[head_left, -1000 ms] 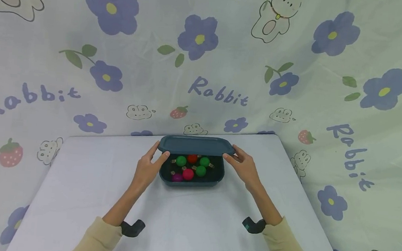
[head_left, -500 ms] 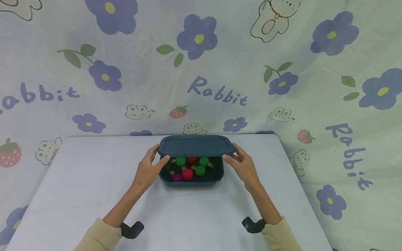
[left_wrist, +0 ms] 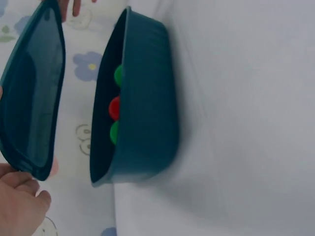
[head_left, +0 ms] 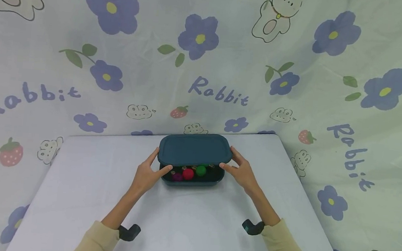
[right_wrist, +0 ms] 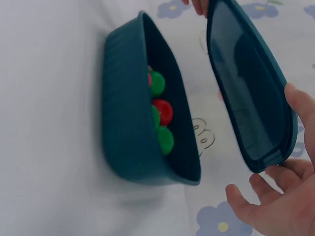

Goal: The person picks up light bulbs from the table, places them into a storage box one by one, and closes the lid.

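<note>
A dark teal lid (head_left: 195, 149) hangs over a matching oblong box (head_left: 191, 183) standing on the table. My left hand (head_left: 147, 175) grips its left end and my right hand (head_left: 244, 174) its right end, thumbs at the near edge. Both wrist views show the lid apart from the box rim. Inside lie small balls with metallic caps, like baubles: a red one (head_left: 188, 174), a green one (head_left: 201, 170) and a purple one (head_left: 177, 177) show in the head view. Further green and red balls (right_wrist: 162, 112) appear in the right wrist view; the lid hides them from above.
A white-covered table (head_left: 192, 228) lies under the box. Behind and around it hangs a pale curtain (head_left: 149, 65) printed with flowers and rabbits. Dark wrist cameras sit at the left wrist (head_left: 129, 232) and the right wrist (head_left: 253, 227).
The lid's near edge has come towards me over the box, and more of its top faces the head camera. The balls at the back are now covered. Both hands have moved slightly with it.
</note>
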Available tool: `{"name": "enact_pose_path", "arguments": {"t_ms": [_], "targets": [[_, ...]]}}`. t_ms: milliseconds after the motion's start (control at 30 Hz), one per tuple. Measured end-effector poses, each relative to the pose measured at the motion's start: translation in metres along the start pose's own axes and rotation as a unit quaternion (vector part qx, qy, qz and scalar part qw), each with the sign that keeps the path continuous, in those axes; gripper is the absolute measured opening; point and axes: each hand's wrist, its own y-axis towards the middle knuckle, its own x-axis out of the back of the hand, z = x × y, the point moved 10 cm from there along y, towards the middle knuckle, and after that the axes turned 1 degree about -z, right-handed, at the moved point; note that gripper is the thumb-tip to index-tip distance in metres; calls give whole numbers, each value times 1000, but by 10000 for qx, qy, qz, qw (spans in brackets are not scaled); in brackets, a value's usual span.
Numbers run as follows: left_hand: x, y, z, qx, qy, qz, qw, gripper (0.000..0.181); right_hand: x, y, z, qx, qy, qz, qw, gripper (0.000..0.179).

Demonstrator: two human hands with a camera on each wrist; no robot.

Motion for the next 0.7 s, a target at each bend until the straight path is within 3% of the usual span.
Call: {"name": "enact_pose_path", "arguments": {"t_ms": [67, 200, 700], "targets": [[-1, 0, 4, -7, 28, 32, 10000, 97, -2, 7, -16, 140, -47, 21, 9999, 89], [-4, 0, 10, -59, 66, 32, 10000, 100, -5, 7, -20, 266, -281, 73, 9992, 90], [-14, 2, 22, -359, 98, 20, 9993, 103, -15, 2, -41, 78, -415, -60, 9991, 93]]}}
